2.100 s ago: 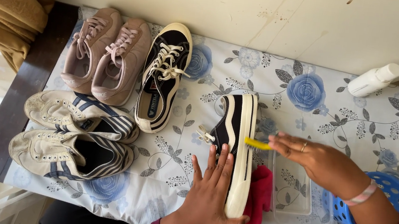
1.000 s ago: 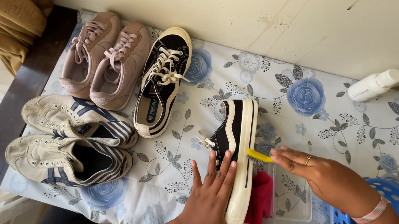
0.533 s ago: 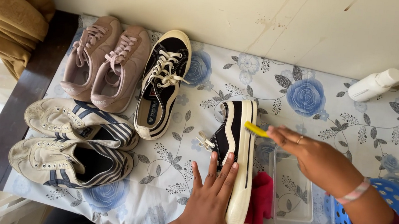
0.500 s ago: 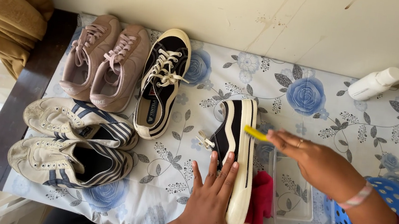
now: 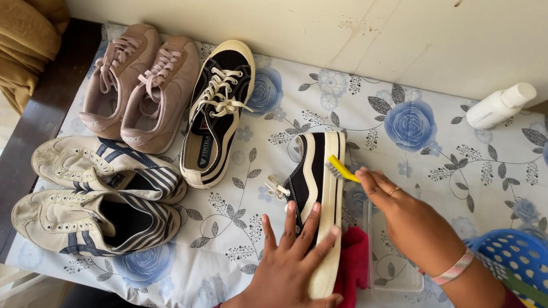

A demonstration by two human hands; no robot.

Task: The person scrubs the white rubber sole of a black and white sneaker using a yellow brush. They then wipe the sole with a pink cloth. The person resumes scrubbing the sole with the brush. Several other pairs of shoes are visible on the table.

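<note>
The person's left hand point(image 5: 288, 272) lies spread with its fingers flat against the near part of a black sneaker with a cream sole point(image 5: 315, 200), which stands tipped on its side near the middle of the counter point(image 5: 425, 157), sole turned to the right; this grip is open, pressing rather than clasping. The right hand point(image 5: 411, 218) comes in from the right with a closed grip on a yellow brush point(image 5: 341, 169), whose bristled end touches the cream sole edge toward the far end of the shoe. A red cloth point(image 5: 355, 266) lies just beside the sneaker on its right, under the near end, and a clear shallow tray point(image 5: 397, 281) sits beneath the right wrist, which wears a pink-and-white band. The matching black sneaker point(image 5: 218, 116) lies upright to the left, its laces tied. Farther left, at the far edge, a pair of dusty pink sneakers point(image 5: 140, 87) sits side by side; nearer, two worn white sneakers with dark stripes point(image 5: 104, 196) lie one behind the other. A white bottle point(image 5: 500, 104) lies at the far right on the blue-flowered cloth, and a blue perforated basket point(image 5: 523, 261) stands at the right edge.
</note>
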